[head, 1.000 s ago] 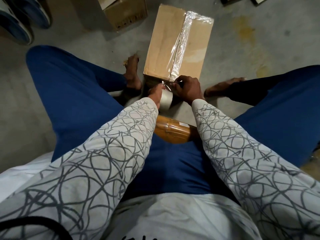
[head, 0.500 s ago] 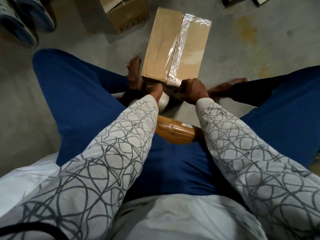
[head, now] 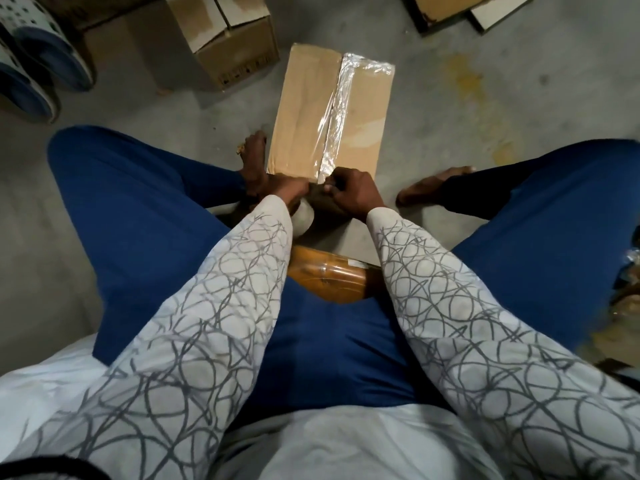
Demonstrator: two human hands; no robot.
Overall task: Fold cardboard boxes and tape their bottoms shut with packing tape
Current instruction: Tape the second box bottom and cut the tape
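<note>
Fingers (head: 333, 189) of the right hand (head: 351, 194) were curled in tight, pinching the near end of the strip where it came off the box's edge. The left hand (head: 287, 188) was curled too, round the roll as far as I could tell, though its wrist hid most of that grip.

The person sat on the concrete floor (head: 502, 98) with legs spread. The box (head: 304, 109) lay between the bare feet, bottom flaps up and closed, its near edge right under both hands. Another box (head: 228, 43) stood beyond it, well apart. In the lap, just behind the hands, lay a stack of brown spare rolls (head: 329, 280), untouched. The strip (head: 341, 105), clear and wrinkled, ran the whole length of the centre seam from the far edge to the near one. The roll (head: 304, 219), pale and small, poked out below the left wrist, just beside the box's near wall.

To my eye the seam itself was done and the step in hand was finishing the run: parting the tape from the roll. That would want the right hand to pin the tape against the edge while the left snapped the roll away. Then the loose tail would need rubbing flat down the near wall.
</note>
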